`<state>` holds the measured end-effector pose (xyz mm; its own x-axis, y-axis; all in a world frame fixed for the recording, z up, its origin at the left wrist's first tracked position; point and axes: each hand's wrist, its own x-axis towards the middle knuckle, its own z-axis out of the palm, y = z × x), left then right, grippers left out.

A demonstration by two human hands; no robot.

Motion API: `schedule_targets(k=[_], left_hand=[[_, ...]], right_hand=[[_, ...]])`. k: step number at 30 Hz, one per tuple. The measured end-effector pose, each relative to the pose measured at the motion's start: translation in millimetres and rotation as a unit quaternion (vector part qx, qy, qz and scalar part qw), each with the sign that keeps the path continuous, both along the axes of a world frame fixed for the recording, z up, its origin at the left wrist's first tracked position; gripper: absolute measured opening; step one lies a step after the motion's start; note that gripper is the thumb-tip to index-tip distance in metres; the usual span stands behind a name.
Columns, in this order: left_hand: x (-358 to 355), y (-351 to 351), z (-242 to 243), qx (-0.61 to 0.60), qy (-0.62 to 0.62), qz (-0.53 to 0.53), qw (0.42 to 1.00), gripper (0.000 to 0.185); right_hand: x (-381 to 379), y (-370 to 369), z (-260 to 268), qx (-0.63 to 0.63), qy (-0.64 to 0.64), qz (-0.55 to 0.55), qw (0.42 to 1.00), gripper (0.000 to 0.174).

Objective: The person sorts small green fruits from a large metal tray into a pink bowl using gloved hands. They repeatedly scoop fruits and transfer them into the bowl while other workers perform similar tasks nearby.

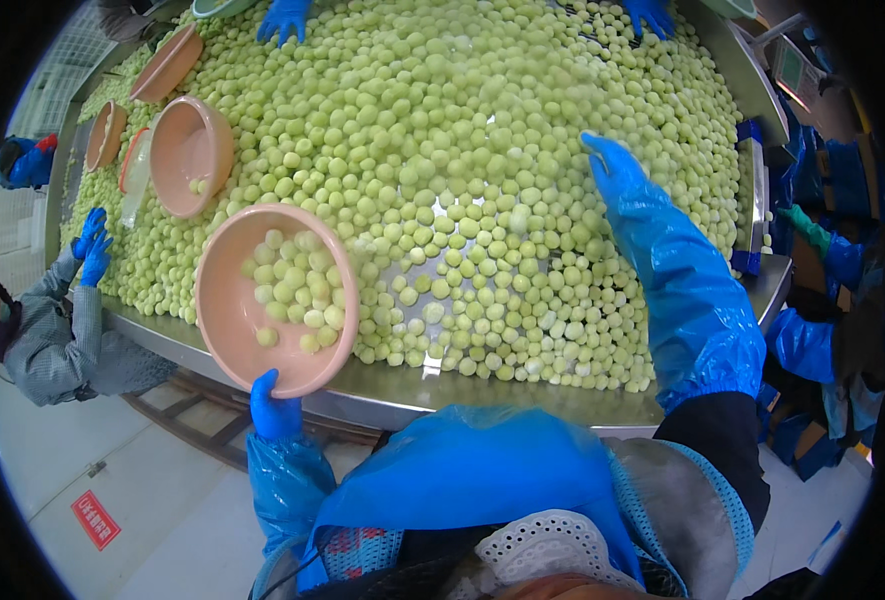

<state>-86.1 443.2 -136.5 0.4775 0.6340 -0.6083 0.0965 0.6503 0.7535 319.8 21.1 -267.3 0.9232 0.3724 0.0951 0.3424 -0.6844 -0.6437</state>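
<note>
A pink plastic basin (221,300) with a heap of pale green round fruits (292,277) in it is tilted over the near left edge of a steel sorting table (390,401). My left hand (273,405), in a blue glove, grips the basin's near rim with the thumb on the inside. Many more of the round green fruits (427,112) cover the table. Out on the right, my right hand (613,166), gloved in blue, reaches over the fruits with its fingers extended; nothing is seen held in it, though its palm side is partly hidden.
Several other pink basins (187,157) and a clear red-rimmed container (136,169) stand at the left on the fruits. Co-workers' blue-gloved hands (283,21) are at the far side and left. A raised steel wall (754,195) bounds the right side; a scale (795,71) stands beyond.
</note>
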Motion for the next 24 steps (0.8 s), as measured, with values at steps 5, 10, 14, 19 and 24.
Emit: schedule_targets(k=[5,10,14,19,24], left_hand=[[8,-9,0,-0.008,0.012,0.003,1.000,0.059],[9,-7,1,-0.022,0.018,-0.018,0.999,0.057],[1,-10,-1,-0.018,-0.035,-0.006,0.999,0.064],[19,-16,7,-0.034,-0.065,-0.047,0.996,0.065],[18,-30,5,-0.037,-0.101,-0.097,0.989,0.062]], right_hand=[[96,-10,-47,-0.184,0.211,-0.073,0.957,0.034],[88,-18,-54,-0.147,0.063,-0.069,0.985,0.028],[90,20,-35,-0.218,0.100,-0.043,0.970,0.025],[58,20,16,-0.237,0.144,-0.070,0.958,0.022],[-28,25,38,0.201,0.070,-0.091,0.973,0.017]])
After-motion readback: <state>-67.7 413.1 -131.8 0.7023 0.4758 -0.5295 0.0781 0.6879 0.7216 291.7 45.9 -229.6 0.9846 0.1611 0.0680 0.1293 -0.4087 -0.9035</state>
